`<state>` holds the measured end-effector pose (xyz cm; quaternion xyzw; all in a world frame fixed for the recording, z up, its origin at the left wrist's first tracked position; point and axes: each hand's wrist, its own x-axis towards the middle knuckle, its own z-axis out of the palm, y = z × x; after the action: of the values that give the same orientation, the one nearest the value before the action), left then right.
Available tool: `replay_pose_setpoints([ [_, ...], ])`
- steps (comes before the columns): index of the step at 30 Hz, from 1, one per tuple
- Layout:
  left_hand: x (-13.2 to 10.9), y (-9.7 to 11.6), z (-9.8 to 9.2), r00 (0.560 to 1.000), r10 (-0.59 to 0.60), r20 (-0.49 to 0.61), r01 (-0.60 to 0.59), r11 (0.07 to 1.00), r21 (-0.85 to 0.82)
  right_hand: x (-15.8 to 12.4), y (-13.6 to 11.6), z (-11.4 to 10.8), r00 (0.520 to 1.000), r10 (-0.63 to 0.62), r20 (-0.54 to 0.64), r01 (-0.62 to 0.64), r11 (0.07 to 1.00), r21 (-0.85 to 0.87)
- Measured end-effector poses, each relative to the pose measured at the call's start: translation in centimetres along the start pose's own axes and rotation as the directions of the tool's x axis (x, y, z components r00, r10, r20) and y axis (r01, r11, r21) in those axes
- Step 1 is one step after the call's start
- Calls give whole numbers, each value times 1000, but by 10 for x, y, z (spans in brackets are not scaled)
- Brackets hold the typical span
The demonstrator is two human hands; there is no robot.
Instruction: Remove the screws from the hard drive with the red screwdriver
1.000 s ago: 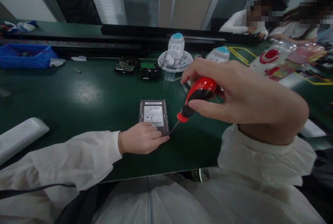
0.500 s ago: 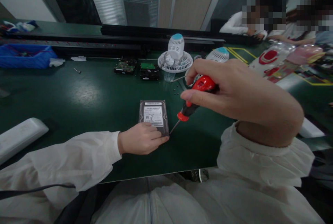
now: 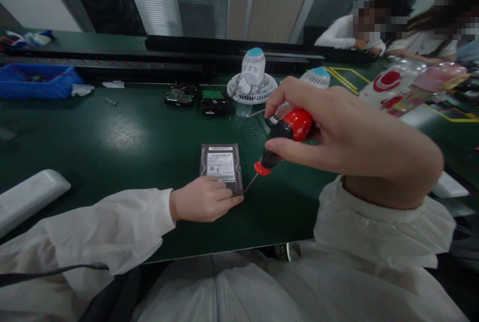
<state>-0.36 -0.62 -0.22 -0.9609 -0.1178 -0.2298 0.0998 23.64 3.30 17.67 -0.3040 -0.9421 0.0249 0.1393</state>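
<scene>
A hard drive (image 3: 220, 164) lies flat on the green table (image 3: 112, 137), label side up. My left hand (image 3: 202, 199) rests on its near edge, fingers curled and pressed against the near right corner. My right hand (image 3: 337, 127) is closed round the red and black handle of a screwdriver (image 3: 280, 142). The thin shaft slants down to the left, and its tip sits at the drive's near right corner, right beside my left fingertips.
Two more drives with bare circuit boards (image 3: 180, 94) lie further back, near two small white fans (image 3: 252, 78). Loose screws (image 3: 254, 130) dot the table. A white block (image 3: 30, 197) sits at left, a blue bin (image 3: 35, 80) far left. Two people sit at back right.
My right fingers have shifted round the screwdriver handle, which has turned so that different red and black parts show. The tip stays at the drive's corner. My left hand has not moved.
</scene>
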Motion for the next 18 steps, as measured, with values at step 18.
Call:
replay_pose_setpoints([
  [18,0,0,0,1000,-4,7,4,1000,20,0,-5,-6,992,-95,79,85,989,124],
])
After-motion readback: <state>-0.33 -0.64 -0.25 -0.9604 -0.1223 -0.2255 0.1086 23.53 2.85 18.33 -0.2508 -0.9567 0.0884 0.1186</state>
